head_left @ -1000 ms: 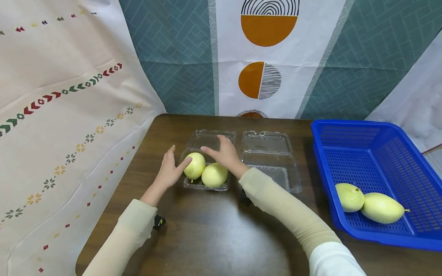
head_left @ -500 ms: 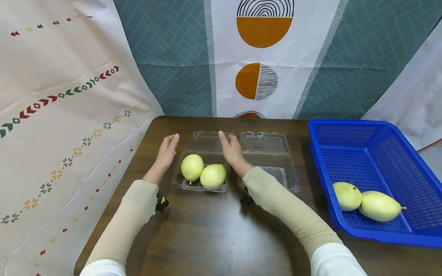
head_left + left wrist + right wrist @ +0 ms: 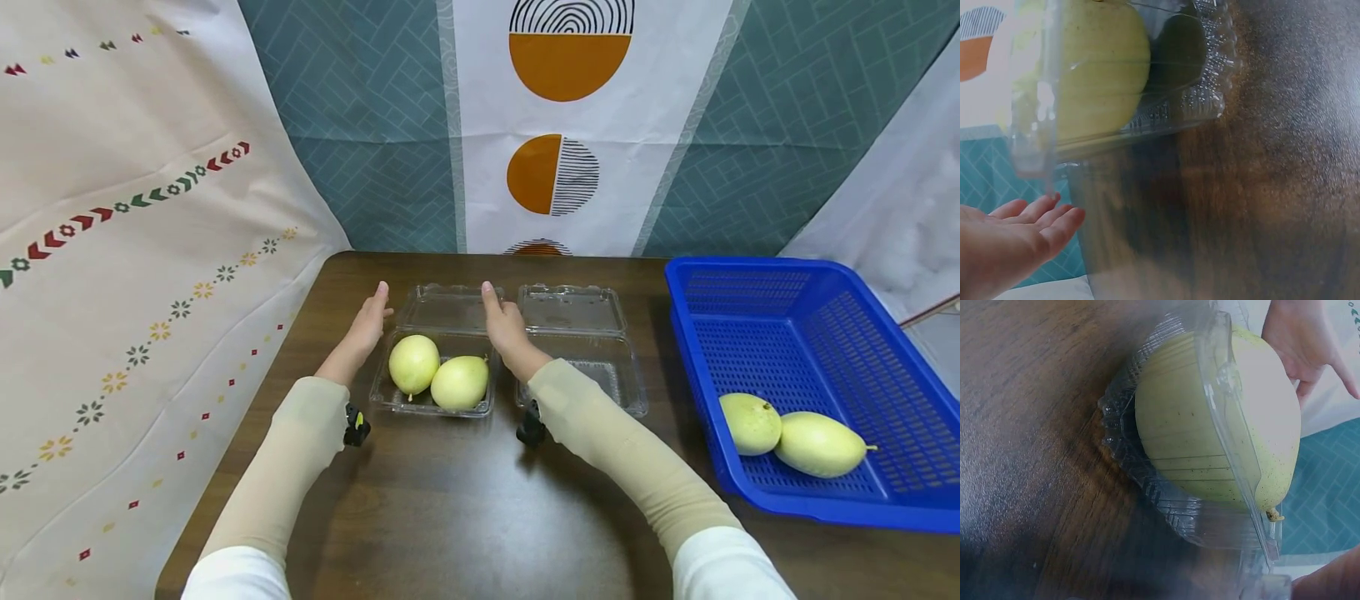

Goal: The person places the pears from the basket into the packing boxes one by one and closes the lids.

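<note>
Two round pale yellow-green fruits with short stems, the left one (image 3: 414, 365) and the right one (image 3: 460, 383), lie side by side in a clear plastic clamshell box (image 3: 431, 410) whose lid (image 3: 442, 307) is folded back. My left hand (image 3: 365, 325) is beside the box's left rim, fingers extended and thumb up. On the other side, my right hand (image 3: 506, 327) is at the right rim near the lid hinge, its thumb raised. Neither hand holds a fruit. In the left wrist view, the fingertips (image 3: 1072, 219) are right by the box corner.
A second clear clamshell box (image 3: 600, 371) with its lid back sits just right of the first, with no fruit inside. At the right is a blue plastic basket (image 3: 693, 400) holding two similar fruits (image 3: 821, 444). Patterned cloth hangs behind and to the left of the wooden table (image 3: 442, 508).
Both hands have moved away from over the fruits to the box's two sides. The left hand has left the left fruit, and the box has shifted slightly left in view.
</note>
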Available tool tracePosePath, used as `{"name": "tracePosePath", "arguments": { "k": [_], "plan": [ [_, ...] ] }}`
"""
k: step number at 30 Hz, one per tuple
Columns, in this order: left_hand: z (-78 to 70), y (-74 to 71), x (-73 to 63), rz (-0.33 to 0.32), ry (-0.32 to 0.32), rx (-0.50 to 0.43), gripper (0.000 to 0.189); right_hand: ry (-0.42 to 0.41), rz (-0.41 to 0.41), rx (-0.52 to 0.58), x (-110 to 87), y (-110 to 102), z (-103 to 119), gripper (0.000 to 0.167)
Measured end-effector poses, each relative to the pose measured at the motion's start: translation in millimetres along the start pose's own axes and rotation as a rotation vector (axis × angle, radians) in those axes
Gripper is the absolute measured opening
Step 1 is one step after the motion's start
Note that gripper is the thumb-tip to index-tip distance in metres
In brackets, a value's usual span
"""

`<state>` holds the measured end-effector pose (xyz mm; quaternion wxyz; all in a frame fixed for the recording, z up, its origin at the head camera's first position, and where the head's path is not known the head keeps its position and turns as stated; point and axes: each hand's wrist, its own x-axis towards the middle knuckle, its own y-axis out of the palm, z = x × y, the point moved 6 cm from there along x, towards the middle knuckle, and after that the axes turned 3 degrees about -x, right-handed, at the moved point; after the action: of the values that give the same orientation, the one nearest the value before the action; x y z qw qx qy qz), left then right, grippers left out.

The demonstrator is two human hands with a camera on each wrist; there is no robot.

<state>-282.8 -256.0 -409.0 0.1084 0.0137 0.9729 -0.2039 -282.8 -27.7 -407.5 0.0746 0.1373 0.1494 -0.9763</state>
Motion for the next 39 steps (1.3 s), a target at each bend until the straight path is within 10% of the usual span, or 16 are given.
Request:
{"name": "tracePosePath", "arguments": {
  "k": [39],
  "plan": [
    [-6.1,-4.2,-0.3,-0.039,0.068,-0.12,0.073,-0.059,-0.1,0.067,4.4,-14,6,0.075]
  ]
}}
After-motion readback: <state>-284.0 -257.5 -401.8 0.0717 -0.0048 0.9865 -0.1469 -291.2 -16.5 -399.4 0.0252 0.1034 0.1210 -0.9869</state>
